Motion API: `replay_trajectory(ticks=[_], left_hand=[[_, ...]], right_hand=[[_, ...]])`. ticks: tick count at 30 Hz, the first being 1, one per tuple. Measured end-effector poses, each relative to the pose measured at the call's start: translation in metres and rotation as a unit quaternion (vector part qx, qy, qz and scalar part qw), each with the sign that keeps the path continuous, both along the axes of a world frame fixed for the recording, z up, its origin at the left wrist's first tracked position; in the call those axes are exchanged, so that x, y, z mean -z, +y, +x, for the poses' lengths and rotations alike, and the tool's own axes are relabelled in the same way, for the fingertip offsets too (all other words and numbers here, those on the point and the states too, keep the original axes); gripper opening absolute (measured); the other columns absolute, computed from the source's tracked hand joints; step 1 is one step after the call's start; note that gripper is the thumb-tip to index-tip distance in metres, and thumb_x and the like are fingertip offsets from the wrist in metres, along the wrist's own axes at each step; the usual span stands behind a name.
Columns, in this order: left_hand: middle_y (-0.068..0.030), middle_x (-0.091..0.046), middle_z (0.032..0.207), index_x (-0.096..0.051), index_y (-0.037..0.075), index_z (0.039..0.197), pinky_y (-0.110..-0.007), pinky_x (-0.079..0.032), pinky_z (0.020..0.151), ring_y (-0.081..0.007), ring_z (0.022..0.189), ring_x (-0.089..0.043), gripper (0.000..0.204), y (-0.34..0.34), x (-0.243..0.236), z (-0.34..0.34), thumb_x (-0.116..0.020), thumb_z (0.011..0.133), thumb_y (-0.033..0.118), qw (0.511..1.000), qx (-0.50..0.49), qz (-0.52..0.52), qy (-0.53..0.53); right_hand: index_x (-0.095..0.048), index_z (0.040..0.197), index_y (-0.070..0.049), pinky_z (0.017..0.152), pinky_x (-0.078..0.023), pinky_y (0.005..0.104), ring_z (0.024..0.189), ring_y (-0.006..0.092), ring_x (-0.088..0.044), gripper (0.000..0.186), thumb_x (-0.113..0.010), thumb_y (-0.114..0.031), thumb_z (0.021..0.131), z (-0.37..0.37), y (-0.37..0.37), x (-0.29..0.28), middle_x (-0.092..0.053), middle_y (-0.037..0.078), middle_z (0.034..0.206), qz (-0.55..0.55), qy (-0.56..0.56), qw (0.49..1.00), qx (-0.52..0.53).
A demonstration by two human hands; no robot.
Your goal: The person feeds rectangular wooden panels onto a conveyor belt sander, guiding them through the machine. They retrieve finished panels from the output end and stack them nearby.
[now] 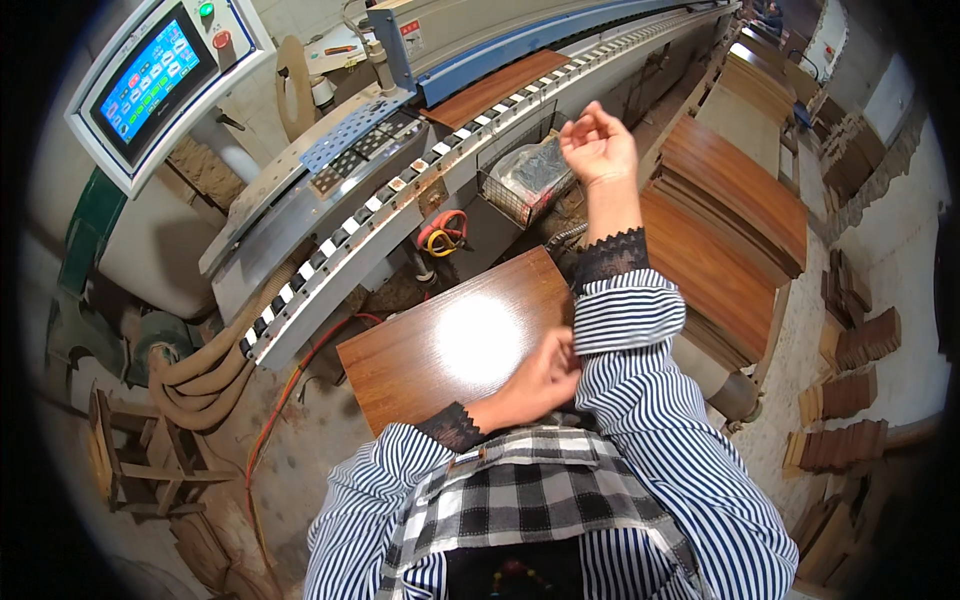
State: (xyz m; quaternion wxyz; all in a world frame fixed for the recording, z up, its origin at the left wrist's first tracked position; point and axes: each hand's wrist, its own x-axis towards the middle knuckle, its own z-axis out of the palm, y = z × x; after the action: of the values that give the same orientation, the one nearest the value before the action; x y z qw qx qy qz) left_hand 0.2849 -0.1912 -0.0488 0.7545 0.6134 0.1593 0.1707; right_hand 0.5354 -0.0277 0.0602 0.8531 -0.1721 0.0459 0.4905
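Note:
My right hand (600,148) is raised beside the conveyor, palm showing, its fingers loosely bent with nothing in them. A black lace cuff circles that wrist, below it a turned-up striped sleeve (628,312). My left hand (540,380) reaches across my front, and its curled fingers meet the edge of this sleeve; some fingertips are hidden there. Under and beyond the left hand lies a glossy brown wood-grain panel (400,355), with bright glare at its middle. Neither hand grips the panel.
A machine with a long roller conveyor (400,190) runs along the far left, another brown panel (490,90) on it. Its control screen (155,80) stands at upper left. Scissors (440,238) hang near a wire basket (535,180). Stacked panels (700,260) line the right.

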Motion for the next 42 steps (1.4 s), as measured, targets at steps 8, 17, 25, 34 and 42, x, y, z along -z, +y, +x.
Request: replay_trajectory(ticks=[8,17,25,34,42], left_hand=[[-0.0067,-0.06,0.11,-0.06,0.003,0.113,-0.033,-0.049,0.09,-0.0159,0.103,-0.059,0.029,0.052,-0.084,0.02,-0.068,0.087,0.015,0.956,-0.158,0.242,-0.041],[-0.0052,-0.063,0.085,-0.061,-0.001,0.096,-0.027,-0.047,0.073,-0.0107,0.081,-0.058,0.04,0.059,-0.09,0.05,-0.08,0.078,0.03,0.961,0.046,0.238,0.136],[-0.008,-0.054,0.072,-0.048,0.008,0.081,-0.039,-0.039,0.067,-0.0265,0.069,-0.058,0.021,0.071,-0.091,0.09,-0.067,0.075,0.016,0.677,-0.251,0.691,0.03],[-0.0195,-0.046,0.126,-0.046,0.002,0.134,-0.043,-0.036,0.103,-0.0352,0.119,-0.046,0.051,-0.003,-0.116,0.004,-0.057,0.084,0.002,0.899,0.073,0.43,-0.028],[-0.0109,-0.055,0.124,-0.052,0.008,0.124,-0.032,-0.05,0.084,-0.0251,0.11,-0.057,0.038,0.032,-0.066,-0.014,-0.061,0.087,0.004,0.934,0.03,0.356,0.004]], right_hand=[[-0.064,0.093,-0.01,0.073,-0.052,0.0352,0.065,0.0124,-0.06,0.008,-0.058,-0.011,0.088,-0.008,-0.006,-0.011,-0.065,0.001,0.077,0.01,-0.062,0.998,0.013],[-0.066,0.098,-0.001,0.055,-0.049,0.0263,0.06,0.0099,-0.061,0.018,-0.056,-0.013,0.091,-0.058,0.029,0.094,-0.069,0.008,0.077,-0.224,-0.527,0.819,0.01],[-0.07,0.1,-0.009,0.067,-0.053,0.0328,0.07,0.0188,-0.068,0.02,-0.057,-0.02,0.089,-0.094,0.024,0.106,-0.072,0.01,0.086,-0.31,-0.773,0.551,0.055],[-0.061,0.085,-0.011,0.077,-0.046,0.0364,0.062,0.0121,-0.057,0.006,-0.057,-0.013,0.088,0.015,0.01,0.037,-0.061,-0.002,0.073,-0.047,0.057,0.997,0.023],[-0.061,0.085,-0.008,0.078,-0.044,0.0374,0.053,0.0104,-0.057,0.018,-0.045,-0.007,0.092,0.046,-0.018,-0.001,-0.063,-0.004,0.071,0.125,0.173,0.977,0.016]])
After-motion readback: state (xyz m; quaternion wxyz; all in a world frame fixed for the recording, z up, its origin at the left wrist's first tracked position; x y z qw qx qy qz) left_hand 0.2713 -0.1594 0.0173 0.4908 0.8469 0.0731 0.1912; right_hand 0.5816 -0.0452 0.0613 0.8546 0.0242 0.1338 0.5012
